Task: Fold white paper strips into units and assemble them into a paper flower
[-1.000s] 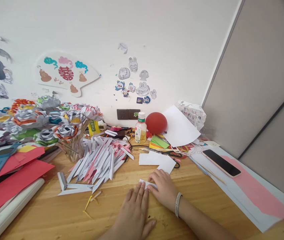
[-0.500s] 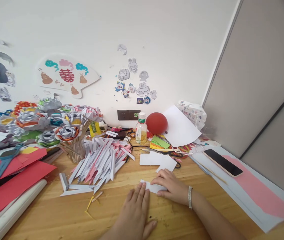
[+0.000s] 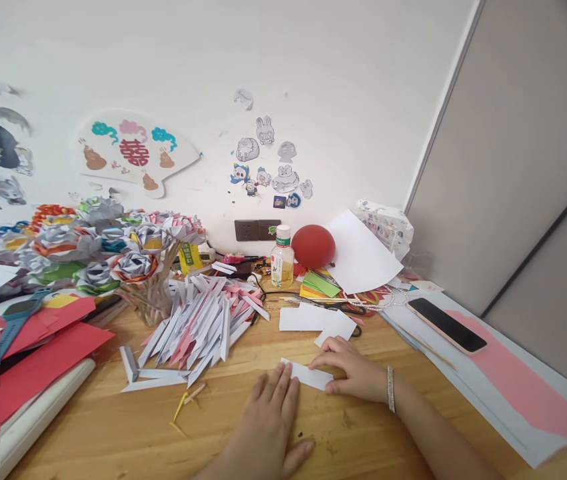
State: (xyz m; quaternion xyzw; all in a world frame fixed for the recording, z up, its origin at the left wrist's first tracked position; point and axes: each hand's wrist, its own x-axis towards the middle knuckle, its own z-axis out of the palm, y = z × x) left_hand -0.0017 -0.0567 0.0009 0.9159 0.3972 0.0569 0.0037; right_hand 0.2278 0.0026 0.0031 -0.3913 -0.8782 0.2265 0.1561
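Note:
A small folded strip of white paper [image 3: 310,377] lies on the wooden table in front of me. My left hand [image 3: 268,413] is flat, with its outstretched fingertips pressing the strip's left end and the thumb spread away. At the strip's right end, my right hand [image 3: 350,370] has its fingers curled and its thumb against the paper's edge, gripping it. Just beyond that hand are white paper pieces [image 3: 308,319], partly over a pair of scissors [image 3: 357,331]. To the left is a heap of folded white and pink paper strips [image 3: 203,327].
Paper flowers [image 3: 136,263] stand at the back left, near red sheets [image 3: 58,360]. A drink bottle [image 3: 282,260] and a red balloon [image 3: 314,246] are by the wall. A phone [image 3: 447,325] rests on large sheets at right. A yellow tie [image 3: 179,413] lies in front.
My right hand has shifted a little to the right along the paper strip, uncovering more of it. My left hand stays pressed on the left end.

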